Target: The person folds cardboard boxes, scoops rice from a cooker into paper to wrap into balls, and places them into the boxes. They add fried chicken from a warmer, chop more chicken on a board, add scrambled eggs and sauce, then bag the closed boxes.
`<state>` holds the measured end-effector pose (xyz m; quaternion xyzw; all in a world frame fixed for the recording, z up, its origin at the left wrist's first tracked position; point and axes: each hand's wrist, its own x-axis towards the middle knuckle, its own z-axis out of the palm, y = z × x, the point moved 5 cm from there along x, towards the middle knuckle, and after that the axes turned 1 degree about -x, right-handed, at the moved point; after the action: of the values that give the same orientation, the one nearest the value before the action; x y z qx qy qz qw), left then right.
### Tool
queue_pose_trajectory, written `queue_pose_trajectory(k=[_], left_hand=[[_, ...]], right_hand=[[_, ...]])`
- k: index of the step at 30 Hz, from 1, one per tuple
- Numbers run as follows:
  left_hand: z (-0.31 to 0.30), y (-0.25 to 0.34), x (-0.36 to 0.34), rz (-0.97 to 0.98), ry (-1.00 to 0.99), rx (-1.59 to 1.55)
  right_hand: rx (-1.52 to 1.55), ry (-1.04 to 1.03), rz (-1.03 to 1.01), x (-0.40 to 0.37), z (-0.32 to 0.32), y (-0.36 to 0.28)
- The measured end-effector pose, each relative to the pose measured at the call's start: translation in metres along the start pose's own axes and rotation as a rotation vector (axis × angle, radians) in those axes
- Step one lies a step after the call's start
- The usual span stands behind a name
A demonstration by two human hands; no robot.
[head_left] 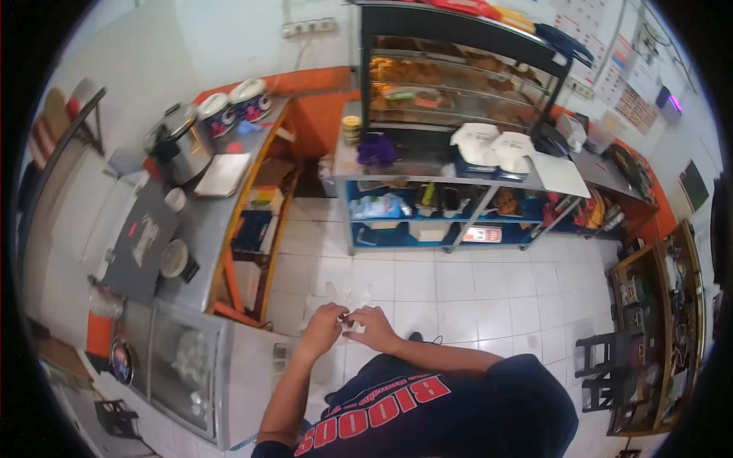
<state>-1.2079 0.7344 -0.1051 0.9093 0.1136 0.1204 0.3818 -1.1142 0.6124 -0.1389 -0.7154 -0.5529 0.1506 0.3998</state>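
Both of my hands are close together in front of my dark shirt, above the white tiled floor. My left hand [328, 322] has its fingers curled at the edge of a clear plastic bag [342, 293]. Opposite it, my right hand [370, 327] pinches the same bag, with fingers bent toward the left ones. The bag's thin, see-through corners stick up beyond the fingertips. A small dark spot shows between the hands, too small to make out.
A glass food display [458, 84] stands on a metal counter with two white boxes [489, 149]. At the left are a metal worktable [200, 229] and a glass-topped freezer [183, 366]. Black stools [599, 355] and a wooden cabinet [649, 305] stand at the right.
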Motion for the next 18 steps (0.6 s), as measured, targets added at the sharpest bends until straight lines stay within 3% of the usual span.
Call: queue_pose_trajectory(k=[2, 4, 6, 8, 10, 12, 14, 15, 16, 18], left_hand=[[0.044, 0.033, 0.078, 0.020, -0.050, -0.004], [0.077, 0.069, 0.130, 0.157, 0.367, 0.460], [0.098, 0.148, 0.175, 0.196, 0.413, 0.427], [0.131, 0.190, 0.218, 0.246, 0.482, 0.366], [0.209, 0.179, 0.274, 0.169, 0.275, -0.138], [0.254, 0.146, 0.316, 0.080, 0.264, -0.294], [0.299, 0.114, 0.356, -0.296, -0.072, -0.659], [0.319, 0.116, 0.370, -0.481, -0.134, -1.003], [0.330, 0.127, 0.390, -0.480, -0.149, -1.004], [0.355, 0.138, 0.421, -0.611, -0.043, -1.498]], right_hand=[[0.090, 0.181, 0.087, -0.008, -0.050, 0.071], [0.230, 0.327, 0.216, -0.024, -0.103, 0.132], [0.263, 0.508, 0.409, -0.040, -0.156, 0.183], [0.279, 0.631, 0.410, -0.044, -0.216, 0.192], [0.273, 0.758, 0.405, -0.056, -0.285, 0.219], [0.254, 0.840, 0.441, -0.059, -0.314, 0.239], [0.179, 0.861, 0.428, -0.063, -0.331, 0.262], [0.102, 0.862, 0.416, -0.065, -0.340, 0.274], [0.097, 0.871, 0.425, -0.067, -0.349, 0.284], [-0.054, 0.839, 0.461, -0.068, -0.367, 0.299]])
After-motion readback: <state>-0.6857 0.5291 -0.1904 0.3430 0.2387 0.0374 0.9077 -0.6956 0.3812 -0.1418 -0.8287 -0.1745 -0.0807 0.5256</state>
